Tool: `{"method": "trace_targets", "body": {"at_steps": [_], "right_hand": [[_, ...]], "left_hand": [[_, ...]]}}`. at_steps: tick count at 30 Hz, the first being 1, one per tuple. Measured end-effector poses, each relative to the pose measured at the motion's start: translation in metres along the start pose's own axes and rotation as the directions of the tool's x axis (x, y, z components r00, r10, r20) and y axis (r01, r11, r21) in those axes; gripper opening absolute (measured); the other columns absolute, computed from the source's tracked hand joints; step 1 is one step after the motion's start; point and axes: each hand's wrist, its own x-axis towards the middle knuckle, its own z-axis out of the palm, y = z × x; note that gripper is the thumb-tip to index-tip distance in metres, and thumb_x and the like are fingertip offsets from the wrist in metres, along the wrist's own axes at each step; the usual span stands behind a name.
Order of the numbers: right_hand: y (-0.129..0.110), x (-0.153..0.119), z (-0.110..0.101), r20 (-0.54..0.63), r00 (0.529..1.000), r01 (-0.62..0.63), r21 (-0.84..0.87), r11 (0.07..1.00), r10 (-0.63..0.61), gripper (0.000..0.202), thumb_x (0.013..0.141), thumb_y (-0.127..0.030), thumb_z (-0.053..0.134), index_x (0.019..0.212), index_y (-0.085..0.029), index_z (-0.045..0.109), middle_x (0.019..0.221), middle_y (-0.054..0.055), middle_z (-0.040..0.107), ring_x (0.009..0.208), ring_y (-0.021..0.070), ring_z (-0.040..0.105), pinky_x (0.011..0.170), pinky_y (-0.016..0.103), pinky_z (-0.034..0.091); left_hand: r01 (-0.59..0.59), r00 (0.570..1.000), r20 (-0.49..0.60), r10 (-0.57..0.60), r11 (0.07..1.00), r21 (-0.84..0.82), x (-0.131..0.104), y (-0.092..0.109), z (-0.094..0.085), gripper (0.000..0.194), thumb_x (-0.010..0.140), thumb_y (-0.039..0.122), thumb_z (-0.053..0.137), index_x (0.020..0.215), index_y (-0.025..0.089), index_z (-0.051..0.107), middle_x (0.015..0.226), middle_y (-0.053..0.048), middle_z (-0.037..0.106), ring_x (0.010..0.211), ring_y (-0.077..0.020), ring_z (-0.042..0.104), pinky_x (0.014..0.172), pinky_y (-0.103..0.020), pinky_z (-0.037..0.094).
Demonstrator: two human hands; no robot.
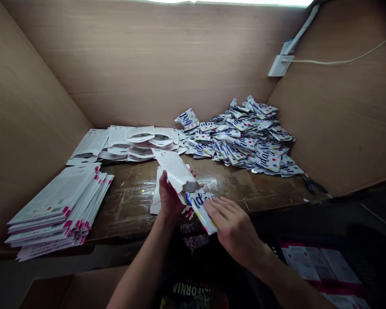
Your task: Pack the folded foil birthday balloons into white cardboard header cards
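Observation:
My left hand (173,195) is closed around a white paper envelope (173,167), tilted with its open end toward my right hand. My right hand (230,219) grips a folded foil balloon (199,208), white with coloured dots and blue lettering. The balloon's far end meets the envelope's opening; how deep it sits inside I cannot tell. Under my left hand, another white envelope (156,195) lies on the table, partly covered. At the back right spreads a heap of similar folded balloons (238,139).
Several open white envelopes (128,139) lie along the back left. A stack of envelopes with pink corners (58,206) stands at the left front edge. Scissors (312,184) rest at the right edge. A power strip (280,65) hangs on the wall. Lower right, a crate holds pink-edged packs (320,262).

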Motion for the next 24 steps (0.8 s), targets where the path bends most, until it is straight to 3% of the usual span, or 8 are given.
{"method": "trace_targets", "body": {"at_steps": [5,9,15,20,24], "right_hand": [[-0.031,0.017,0.018,0.036,0.998,0.061,-0.092,0.994,-0.058,0.050,0.098,-0.006,0.050,0.146,-0.008,0.062,0.138,0.019,0.072,0.124,0.0331,0.072,0.109,0.050,0.059],[-0.037,0.022,0.032,0.009,0.998,0.066,-0.114,0.991,-0.065,0.054,0.098,-0.007,0.051,0.151,-0.010,0.059,0.141,0.019,0.070,0.131,0.0369,0.068,0.109,0.055,0.058],[-0.042,0.038,0.026,-0.008,0.999,0.047,-0.148,0.988,-0.049,0.054,0.102,-0.011,0.051,0.155,-0.014,0.055,0.148,0.013,0.065,0.135,0.0360,0.064,0.115,0.058,0.052],[-0.051,0.036,0.047,0.044,0.991,0.132,-0.143,0.981,-0.127,0.049,0.103,-0.011,0.051,0.151,-0.013,0.060,0.146,0.014,0.067,0.136,0.0351,0.064,0.113,0.056,0.054],[-0.047,0.036,0.073,0.049,0.994,0.104,-0.089,0.991,-0.100,0.053,0.101,-0.008,0.050,0.154,-0.014,0.056,0.152,0.014,0.063,0.143,0.0333,0.058,0.118,0.054,0.051]], "left_hand": [[-0.003,0.997,-0.083,0.000,1.000,-0.030,-0.007,-0.001,0.010,0.076,0.089,0.072,0.059,0.134,0.011,0.068,0.121,-0.016,0.076,0.104,-0.0328,0.074,0.094,-0.054,0.064],[0.057,0.995,-0.080,-0.060,0.997,-0.045,-0.010,0.005,0.004,0.081,0.089,0.075,0.055,0.137,0.011,0.066,0.117,-0.017,0.077,0.104,-0.0346,0.074,0.095,-0.058,0.062],[0.108,0.984,-0.142,-0.109,0.994,-0.018,-0.012,0.012,-0.006,0.079,0.085,0.077,0.059,0.123,0.008,0.071,0.101,-0.017,0.079,0.090,-0.0338,0.076,0.092,-0.057,0.063],[0.102,0.992,-0.061,-0.109,0.989,-0.106,-0.010,0.022,-0.008,0.085,0.088,0.078,0.052,0.137,0.010,0.064,0.118,-0.019,0.077,0.112,-0.0397,0.072,0.102,-0.066,0.056],[0.094,0.992,-0.072,-0.103,0.988,-0.125,-0.011,0.024,-0.012,0.090,0.086,0.082,0.052,0.140,0.011,0.063,0.119,-0.020,0.077,0.117,-0.0437,0.070,0.103,-0.070,0.053]]}}
